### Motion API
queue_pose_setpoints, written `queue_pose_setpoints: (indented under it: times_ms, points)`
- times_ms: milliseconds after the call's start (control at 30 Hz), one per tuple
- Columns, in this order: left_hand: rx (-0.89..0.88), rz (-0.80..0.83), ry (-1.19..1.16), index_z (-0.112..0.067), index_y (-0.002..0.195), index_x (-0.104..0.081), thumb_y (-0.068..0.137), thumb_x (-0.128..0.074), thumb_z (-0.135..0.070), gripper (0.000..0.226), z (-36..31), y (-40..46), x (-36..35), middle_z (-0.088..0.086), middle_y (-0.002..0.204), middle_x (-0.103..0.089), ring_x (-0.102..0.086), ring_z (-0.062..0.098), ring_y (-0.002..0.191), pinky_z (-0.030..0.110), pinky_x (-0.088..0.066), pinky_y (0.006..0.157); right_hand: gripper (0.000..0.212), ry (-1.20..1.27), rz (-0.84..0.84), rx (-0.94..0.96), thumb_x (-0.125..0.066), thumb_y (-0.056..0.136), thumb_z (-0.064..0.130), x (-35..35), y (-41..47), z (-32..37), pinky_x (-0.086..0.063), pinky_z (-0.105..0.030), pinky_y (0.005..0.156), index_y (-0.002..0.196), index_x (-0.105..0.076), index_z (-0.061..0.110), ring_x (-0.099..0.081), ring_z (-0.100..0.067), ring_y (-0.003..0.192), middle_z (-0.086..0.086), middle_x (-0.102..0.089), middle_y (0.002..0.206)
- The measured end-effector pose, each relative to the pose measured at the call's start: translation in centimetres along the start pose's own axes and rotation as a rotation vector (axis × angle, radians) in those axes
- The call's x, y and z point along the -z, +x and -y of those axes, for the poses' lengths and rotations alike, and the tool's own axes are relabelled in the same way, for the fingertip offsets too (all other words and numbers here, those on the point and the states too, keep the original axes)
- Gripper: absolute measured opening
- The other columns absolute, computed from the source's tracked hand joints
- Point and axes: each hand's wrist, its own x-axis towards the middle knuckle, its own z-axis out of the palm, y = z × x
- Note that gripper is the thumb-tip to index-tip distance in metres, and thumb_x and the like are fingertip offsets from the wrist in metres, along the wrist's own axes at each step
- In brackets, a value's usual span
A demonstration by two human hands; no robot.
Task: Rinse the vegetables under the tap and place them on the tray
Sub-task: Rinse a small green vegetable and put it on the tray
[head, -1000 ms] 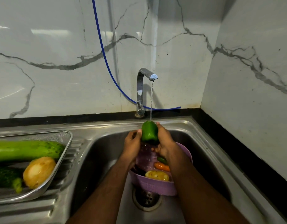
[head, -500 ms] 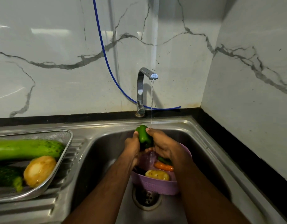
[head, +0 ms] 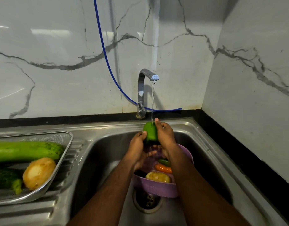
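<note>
A green bell pepper point(head: 150, 132) sits upright under the thin stream from the chrome tap point(head: 146, 79). My left hand point(head: 137, 147) grips its left side and my right hand point(head: 165, 136) grips its right side, both over the sink. Below them a purple colander point(head: 155, 187) holds a carrot point(head: 163, 168), a yellowish potato point(head: 157, 176) and a green vegetable point(head: 164, 161). The metal mesh tray point(head: 65, 154) on the left drainboard carries a long pale green gourd point(head: 26, 150), a potato point(head: 38, 172) and a dark green cucumber point(head: 5, 178).
The steel sink basin point(head: 99, 160) has its drain point(head: 148, 200) just in front of the colander. A blue hose point(head: 108, 62) hangs down the marble wall behind the tap. A black counter edge point(head: 238, 152) runs along the right side.
The pepper dipped and tilted left between my hands half a second ago; now it is raised upright again under the stream. My hands have shifted around it.
</note>
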Motion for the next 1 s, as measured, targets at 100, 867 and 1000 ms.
queue_pose_setpoints:
  times_ms: [100, 867, 1000]
  points:
    - [0.012, -0.061, -0.019, -0.006, 0.122, -0.058, 0.105, -0.042, -0.026, 0.03, -0.4, 0.1, 0.3, 0.023, 0.114, -0.065, -0.065, 0.032, 0.095, 0.049, -0.054, 0.09, 0.032, 0.142, 0.204, -0.165, -0.054, 0.104, 0.04, 0.7, -0.7, 0.3, -0.057, -0.054, 0.096, 0.128, -0.062, 0.019, -0.066, -0.033, 0.111, -0.015, -0.066, 0.123]
    - [-0.133, -0.171, -0.08, -0.017, 0.131, -0.062, 0.099, -0.057, -0.013, 0.032, 0.1, 1.6, 0.9, 0.019, 0.121, -0.067, -0.066, 0.036, 0.109, 0.048, -0.059, 0.084, 0.037, 0.4, 0.376, -0.282, -0.043, 0.109, 0.022, 0.6, -1.4, -0.3, -0.061, -0.051, 0.078, 0.145, -0.051, 0.028, -0.061, -0.04, 0.12, -0.021, -0.054, 0.142]
    - [-0.083, -0.124, -0.155, -0.022, 0.132, -0.06, 0.104, -0.048, -0.018, 0.03, -0.5, 1.1, 1.1, 0.017, 0.115, -0.067, -0.067, 0.031, 0.092, 0.027, -0.053, 0.051, 0.054, 0.432, 0.443, -0.264, -0.046, 0.106, 0.01, 0.8, -1.2, -0.4, -0.058, -0.052, 0.088, 0.153, -0.041, 0.036, -0.057, -0.04, 0.125, -0.015, -0.044, 0.153]
